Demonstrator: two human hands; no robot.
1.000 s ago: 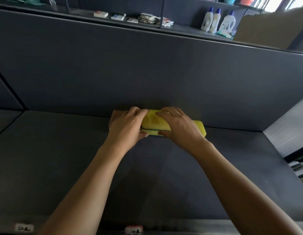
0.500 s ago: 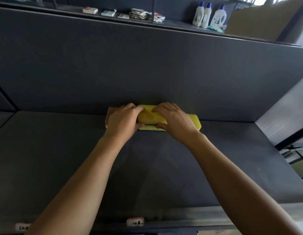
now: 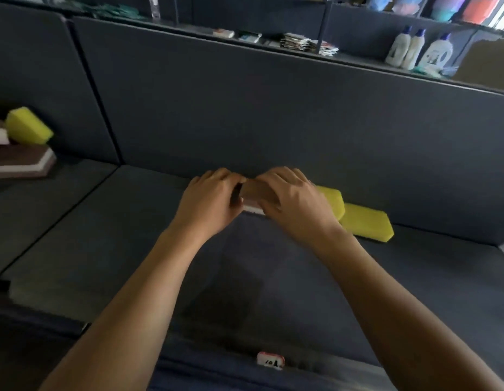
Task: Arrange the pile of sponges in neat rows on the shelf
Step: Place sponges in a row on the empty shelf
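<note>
Hands at the back edge of the shelf (image 3: 132, 249). The left hand (image 3: 208, 204) and right hand (image 3: 295, 204), fingers curled and close together, grip the 2 ends of a brown-and-white sponge (image 3: 256, 193) against the back panel, just left of 2 yellow sponges (image 3: 366, 225) lying in a row. The unsorted pile (image 3: 22, 148) sits on the adjoining section, far left. The sponge is probably light, soft and compressible; a gentle hold at the short ends should avoid squashing it.
</note>
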